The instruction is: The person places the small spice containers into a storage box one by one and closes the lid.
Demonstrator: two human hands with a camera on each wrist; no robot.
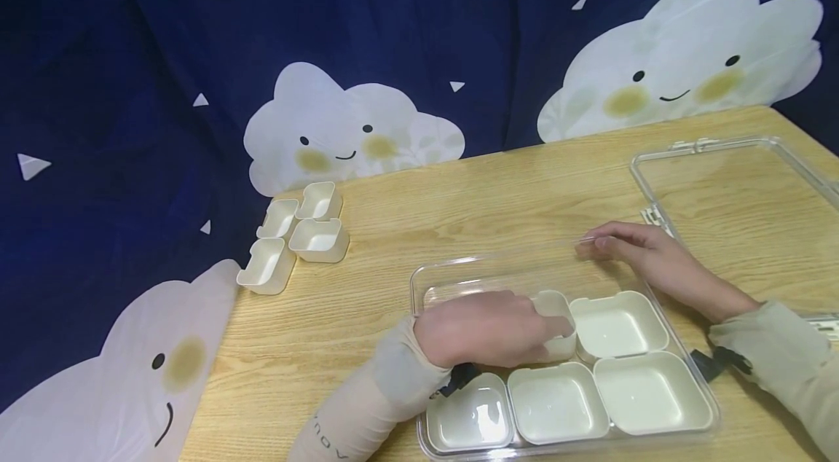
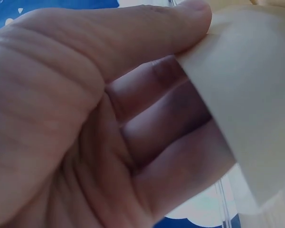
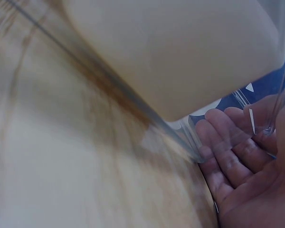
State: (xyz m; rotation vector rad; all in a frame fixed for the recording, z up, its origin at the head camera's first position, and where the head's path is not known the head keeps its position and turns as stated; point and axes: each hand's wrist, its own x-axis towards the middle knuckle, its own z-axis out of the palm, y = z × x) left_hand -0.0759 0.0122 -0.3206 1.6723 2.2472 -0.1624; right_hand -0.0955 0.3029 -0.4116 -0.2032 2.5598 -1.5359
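Observation:
A clear plastic case (image 1: 485, 257) lies on the table, with several cream-white small boxes in it. My left hand (image 1: 481, 329) reaches over the case's middle and pinches one small box (image 1: 557, 309) in the back row. In the left wrist view the thumb lies on the outer face of that box (image 2: 247, 95), and the other fingers pass behind its edge. My right hand (image 1: 649, 261) is at the case's back right corner. Its loosely bent fingers (image 3: 223, 164) lie against the clear wall in the right wrist view. Beside the held box sits another box (image 1: 619, 327).
Three boxes make up the front row, among them a middle box (image 1: 557, 404). Several more small boxes (image 1: 319, 240) stand grouped at the table's left edge. A clear lid (image 1: 645, 185) with white clips lies at the back right. A dark blue curtain (image 1: 393, 25) with clouds hangs behind.

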